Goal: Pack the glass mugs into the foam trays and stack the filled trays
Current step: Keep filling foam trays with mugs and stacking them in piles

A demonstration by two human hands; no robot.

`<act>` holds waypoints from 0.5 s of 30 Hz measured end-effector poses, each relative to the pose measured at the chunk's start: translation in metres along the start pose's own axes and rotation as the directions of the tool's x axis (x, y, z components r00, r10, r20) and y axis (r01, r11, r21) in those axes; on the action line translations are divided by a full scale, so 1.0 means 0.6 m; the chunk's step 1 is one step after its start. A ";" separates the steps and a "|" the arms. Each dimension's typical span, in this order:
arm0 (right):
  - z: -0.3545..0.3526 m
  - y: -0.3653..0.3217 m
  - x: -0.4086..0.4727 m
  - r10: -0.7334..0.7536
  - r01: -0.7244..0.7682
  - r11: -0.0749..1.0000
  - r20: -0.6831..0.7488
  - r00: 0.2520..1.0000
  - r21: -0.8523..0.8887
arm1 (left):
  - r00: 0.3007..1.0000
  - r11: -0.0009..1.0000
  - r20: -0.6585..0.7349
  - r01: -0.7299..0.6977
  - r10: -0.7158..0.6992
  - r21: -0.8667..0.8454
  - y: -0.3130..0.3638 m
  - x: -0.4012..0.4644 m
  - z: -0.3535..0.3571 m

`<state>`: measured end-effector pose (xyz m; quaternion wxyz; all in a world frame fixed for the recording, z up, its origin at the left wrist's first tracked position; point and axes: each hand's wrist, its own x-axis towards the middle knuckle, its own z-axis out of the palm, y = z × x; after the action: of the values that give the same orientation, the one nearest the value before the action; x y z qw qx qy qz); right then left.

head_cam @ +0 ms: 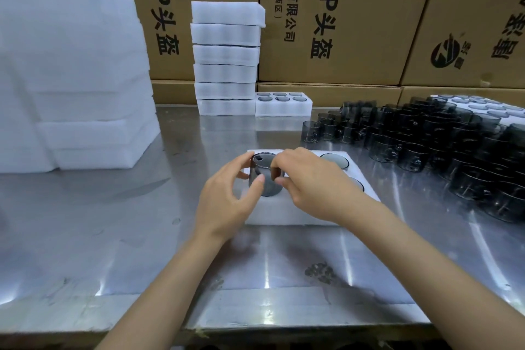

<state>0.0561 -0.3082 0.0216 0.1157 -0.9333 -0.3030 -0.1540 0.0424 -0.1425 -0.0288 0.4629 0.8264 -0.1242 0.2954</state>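
Observation:
A white foam tray [284, 212] lies on the steel table in front of me. A smoky grey glass mug [264, 176] stands upright over the tray's left side, part-way into a pocket. My left hand [227, 196] curls round its left side with thumb and fingers on the glass. My right hand [309, 187] pinches the mug's right rim. Mugs [333, 160] sit sunk in the pockets on the tray's right side. Many loose grey mugs [426, 136] crowd the table at the right.
A stack of filled foam trays [225, 60] stands at the back centre, with one filled tray [282, 109] beside it. A tall pile of foam sheets [71, 74] fills the left. Cardboard boxes [341, 17] wall the back. More foam trays [483, 105] lie far right.

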 end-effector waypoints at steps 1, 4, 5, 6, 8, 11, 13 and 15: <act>0.000 0.000 0.001 0.001 -0.001 1.000 0.006 1.000 -0.017 | 1.000 1.000 0.010 -0.004 0.004 0.013 0.000 0.000 -0.001; 0.002 -0.002 0.004 0.016 -0.012 0.999 0.094 0.995 -0.039 | 0.999 0.997 0.040 -0.022 0.019 0.071 0.000 -0.001 -0.003; 0.004 -0.002 0.005 0.020 -0.016 0.999 0.131 0.991 -0.031 | 0.998 0.995 0.055 -0.037 0.032 0.097 0.000 -0.001 -0.003; 0.006 -0.001 0.004 0.023 -0.021 1.000 0.155 0.988 -0.009 | 0.996 0.991 0.071 -0.054 0.045 0.124 0.000 -0.002 -0.003; 0.010 0.005 0.000 0.025 -0.035 0.997 0.147 0.989 0.069 | 0.993 0.982 0.099 -0.082 0.066 0.172 0.001 -0.002 -0.005; 0.017 0.014 -0.013 0.022 -0.031 0.974 0.039 0.999 0.225 | 0.986 0.964 0.109 -0.147 0.125 0.224 0.001 -0.003 -0.012; 0.023 0.017 -0.023 0.002 -0.009 0.966 0.025 1.000 0.259 | 0.969 0.927 0.130 -0.238 0.208 0.291 0.001 -0.009 -0.017; 0.030 0.019 -0.030 -0.016 0.006 0.976 0.043 0.999 0.218 | 0.939 0.871 0.197 -0.337 0.283 0.358 0.001 -0.017 -0.019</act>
<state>0.0530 -0.3210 -0.0031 0.2098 -0.9165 -0.3257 -0.0994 0.0298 -0.1340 -0.0298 0.2276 0.8889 -0.2263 0.3267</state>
